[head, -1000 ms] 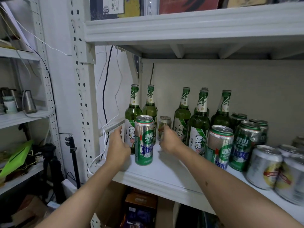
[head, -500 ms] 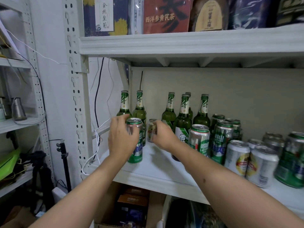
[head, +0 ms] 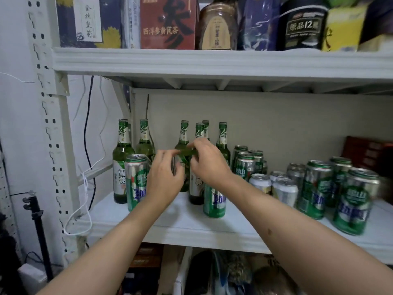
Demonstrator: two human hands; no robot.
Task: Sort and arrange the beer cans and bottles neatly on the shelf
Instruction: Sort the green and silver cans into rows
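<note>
Nearest, two bare forearms reach over the white metal shelf (head: 191,228). The left hand (head: 164,180) curls beside a tall green-and-silver beer can (head: 136,182) at the front left; what its fingers hold is hidden. The right hand (head: 209,165) pinches something green among the bottle shoulders, too blurred to identify. A second tall green can (head: 214,204) stands below that wrist. Behind, green glass beer bottles (head: 122,160) stand upright in a row. To the right, mixed green and silver cans (head: 316,188) cluster.
</note>
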